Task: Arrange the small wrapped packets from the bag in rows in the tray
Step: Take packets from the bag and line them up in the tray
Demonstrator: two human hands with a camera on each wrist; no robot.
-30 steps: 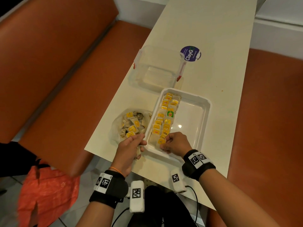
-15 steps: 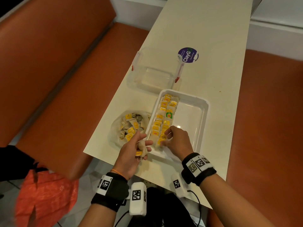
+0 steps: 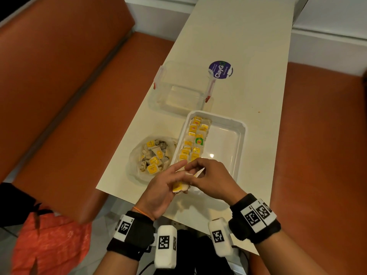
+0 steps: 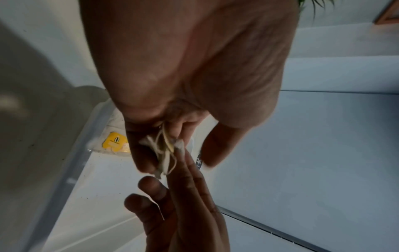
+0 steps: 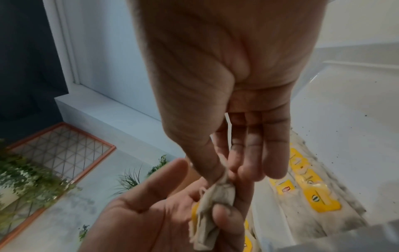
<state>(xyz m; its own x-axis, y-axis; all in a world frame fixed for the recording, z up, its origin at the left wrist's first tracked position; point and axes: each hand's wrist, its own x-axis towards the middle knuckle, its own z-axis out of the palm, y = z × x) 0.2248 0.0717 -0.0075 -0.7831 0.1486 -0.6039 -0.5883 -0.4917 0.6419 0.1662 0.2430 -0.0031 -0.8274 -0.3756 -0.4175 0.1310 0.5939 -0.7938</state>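
Note:
The white tray (image 3: 243, 132) holds two rows of yellow-labelled packets (image 3: 193, 139) along its left side. To its left lies the clear bag (image 3: 135, 161) of loose packets (image 3: 154, 157). My left hand (image 3: 178, 175) hovers over the tray's near left corner and grips a small bunch of packets (image 3: 179, 186), seen edge-on in the left wrist view (image 4: 164, 153). My right hand (image 3: 190, 169) meets it from the right. Its thumb and forefinger pinch one pale packet (image 5: 218, 192) of that bunch. The tray rows (image 5: 319, 199) lie just beyond.
A clear lidded container (image 3: 178, 92) with red clasps stands behind the tray, beside a round purple sticker (image 3: 220, 69). Orange benches flank the narrow table. The table's near edge is just under my wrists. An orange bag (image 3: 45, 245) sits on the floor at lower left.
My left hand lifted from the bag with packets and moved right to the tray's near corner. My right hand left the tray rows, rose, and took hold of a packet in the left hand.

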